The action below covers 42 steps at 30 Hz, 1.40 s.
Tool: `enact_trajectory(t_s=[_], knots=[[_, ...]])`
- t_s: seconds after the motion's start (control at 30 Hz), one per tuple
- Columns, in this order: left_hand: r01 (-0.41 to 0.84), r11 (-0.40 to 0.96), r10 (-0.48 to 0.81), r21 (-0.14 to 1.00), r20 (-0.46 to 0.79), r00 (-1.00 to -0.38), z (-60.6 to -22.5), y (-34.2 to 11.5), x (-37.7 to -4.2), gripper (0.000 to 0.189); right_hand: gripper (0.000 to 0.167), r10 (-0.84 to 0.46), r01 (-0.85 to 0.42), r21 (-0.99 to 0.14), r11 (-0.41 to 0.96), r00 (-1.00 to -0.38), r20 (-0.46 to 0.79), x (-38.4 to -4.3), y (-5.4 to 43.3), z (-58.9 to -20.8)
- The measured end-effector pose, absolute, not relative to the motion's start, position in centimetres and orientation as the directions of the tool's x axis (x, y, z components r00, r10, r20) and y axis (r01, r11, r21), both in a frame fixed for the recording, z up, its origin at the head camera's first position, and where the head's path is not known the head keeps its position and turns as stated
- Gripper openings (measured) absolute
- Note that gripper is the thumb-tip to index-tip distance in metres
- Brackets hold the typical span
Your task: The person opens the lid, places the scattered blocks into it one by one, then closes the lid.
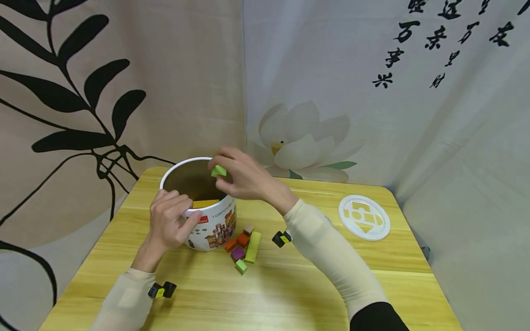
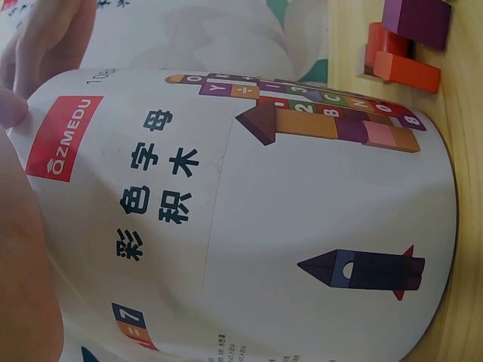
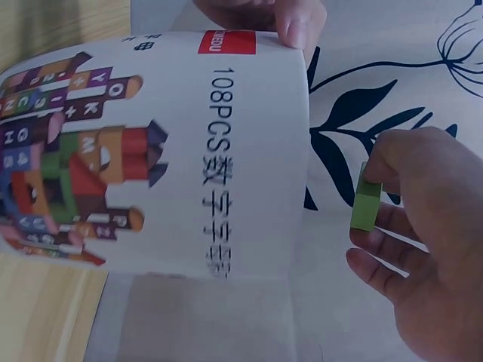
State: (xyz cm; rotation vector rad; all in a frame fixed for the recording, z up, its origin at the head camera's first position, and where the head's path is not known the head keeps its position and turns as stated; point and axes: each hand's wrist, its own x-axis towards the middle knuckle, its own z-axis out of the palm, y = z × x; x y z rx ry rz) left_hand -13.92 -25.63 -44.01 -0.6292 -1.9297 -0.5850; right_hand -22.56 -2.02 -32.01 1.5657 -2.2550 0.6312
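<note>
A white cylindrical bucket [image 1: 213, 227] printed with coloured block pictures stands upright on the wooden table. My left hand [image 1: 169, 218] grips its near-left rim, fingers over the edge and thumb along the outside. Above the opening, near the far-right rim, my right hand [image 1: 250, 179] pinches a small light-green block [image 3: 366, 204] between thumb and fingers. Part of a yellow-orange block [image 1: 204, 203] shows inside the bucket; the rest of its contents is hidden by the wall and my left hand.
Right beside the bucket lies a small group of loose blocks: a long yellow-green one [image 1: 253, 247], a purple one [image 1: 238, 253], a small green one [image 1: 241, 266], and orange-red and tan ones. A round white lid with cut-outs [image 1: 364, 234] lies at the table's right.
</note>
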Motion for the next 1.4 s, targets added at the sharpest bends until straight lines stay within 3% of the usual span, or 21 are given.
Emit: enact_trajectory(t_s=[0.43, 0.73, 1.0, 1.4], knots=[[0.655, 0.744, 0.172, 0.13, 0.91, -0.377, -44.1, -25.4, -14.1, 0.047, 0.03, -0.846, -0.903, -0.235, 0.359, -0.421, 0.327, -23.1, -5.4, -32.2], [0.654, 0.747, 0.179, 0.122, 0.91, -0.374, -43.9, -25.4, -14.0, 0.045, 0.046, -0.864, -0.889, -0.257, 0.38, -0.44, 0.244, -22.8, -5.5, -32.7], [0.646, 0.754, 0.171, 0.124, 0.911, -0.375, -43.9, -25.5, -13.9, 0.041, 0.059, -0.85, -0.876, -0.264, 0.404, -0.466, 0.244, -22.7, -4.7, -33.4], [0.643, 0.757, 0.179, 0.113, 0.912, -0.37, -43.9, -25.6, -14.0, 0.043, 0.066, -0.791, -0.866, -0.324, 0.382, -0.487, 0.369, -21.8, -0.3, -35.1]])
